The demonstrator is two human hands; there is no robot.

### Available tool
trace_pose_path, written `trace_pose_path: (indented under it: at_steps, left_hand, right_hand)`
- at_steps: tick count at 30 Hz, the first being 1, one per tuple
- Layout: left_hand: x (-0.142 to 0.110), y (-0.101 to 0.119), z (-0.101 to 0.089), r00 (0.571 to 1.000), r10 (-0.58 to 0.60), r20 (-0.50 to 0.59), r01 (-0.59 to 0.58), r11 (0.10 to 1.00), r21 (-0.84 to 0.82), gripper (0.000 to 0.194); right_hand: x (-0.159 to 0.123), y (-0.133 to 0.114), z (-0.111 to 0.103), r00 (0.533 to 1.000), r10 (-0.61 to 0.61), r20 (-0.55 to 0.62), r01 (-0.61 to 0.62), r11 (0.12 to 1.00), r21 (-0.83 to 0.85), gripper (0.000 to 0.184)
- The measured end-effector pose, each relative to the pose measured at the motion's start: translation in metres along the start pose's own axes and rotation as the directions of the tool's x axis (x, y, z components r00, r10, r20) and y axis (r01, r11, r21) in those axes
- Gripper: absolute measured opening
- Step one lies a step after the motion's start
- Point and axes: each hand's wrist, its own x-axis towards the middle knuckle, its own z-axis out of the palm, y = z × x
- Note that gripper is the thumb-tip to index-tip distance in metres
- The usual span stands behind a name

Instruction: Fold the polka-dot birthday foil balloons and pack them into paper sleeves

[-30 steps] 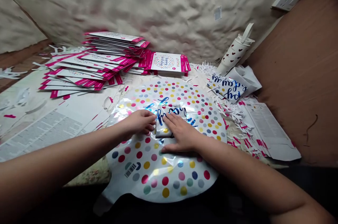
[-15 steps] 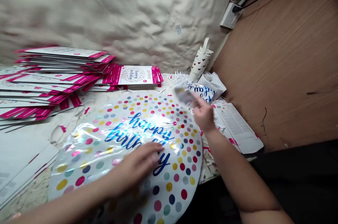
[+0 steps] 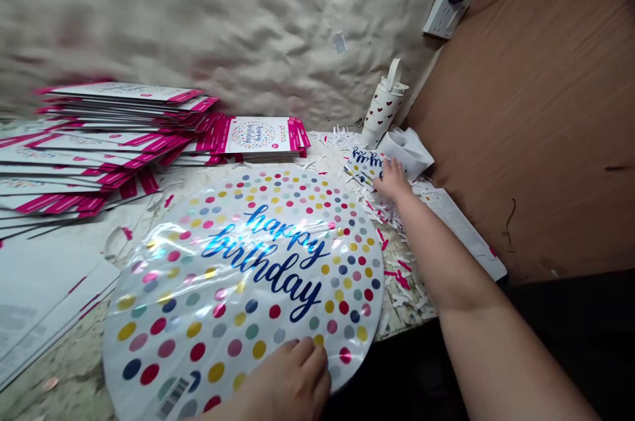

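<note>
A large round flat foil balloon (image 3: 218,335) lies on the table, white with coloured dots and blue "happy birthday" lettering. On its near part rests my left hand (image 3: 295,378), fingers curled down together; what they hold, if anything, is hidden beneath them. My right hand (image 3: 393,181) reaches to the back right, fingers stretched out over a folded dotted foil balloon (image 3: 361,177). Behind that balloon is more folded foil (image 3: 368,157) with blue lettering, beside a crumpled white sheet (image 3: 407,151).
Piles of pink-edged white packets (image 3: 124,110) stand at the left, with a smaller packet stack (image 3: 255,136) at the back. A white tumbler (image 3: 381,113) stands by the wall. Paper shreds (image 3: 401,275) litter the right side. A flat white card (image 3: 461,229) lies at the right edge.
My right hand has moved the small folded balloon back to the foil pile and its fingers have spread. My left hand has slid from the lettering towards the balloon's near edge, fingers now curled.
</note>
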Motion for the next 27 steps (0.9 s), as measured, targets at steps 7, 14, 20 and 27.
trace_pose_path:
  at_steps: [7,14,20,27]
  left_hand:
    - [-0.011,-0.038,-0.033,0.918,-0.313,0.243,0.378,0.51,-0.773,0.018]
    - [-0.028,-0.046,-0.044,0.919,-0.386,0.079,0.338,0.67,-0.661,0.019]
    - [-0.109,-0.04,-0.025,0.862,-0.501,0.081,0.491,0.783,-0.383,0.018]
    - [-0.119,-0.049,-0.019,0.789,-0.604,0.116,0.489,0.502,-0.714,0.028]
  right_hand:
    - [-0.146,-0.052,-0.011,0.497,-0.636,0.591,0.322,0.767,0.555,0.037]
    - [-0.205,-0.067,0.006,0.637,-0.632,0.442,0.371,0.753,0.543,0.02]
    - [-0.21,-0.046,0.027,0.756,-0.46,0.466,0.008,0.718,0.696,0.003]
    - [-0.201,-0.047,0.024,0.574,-0.46,0.677,-0.405,0.56,0.723,0.023]
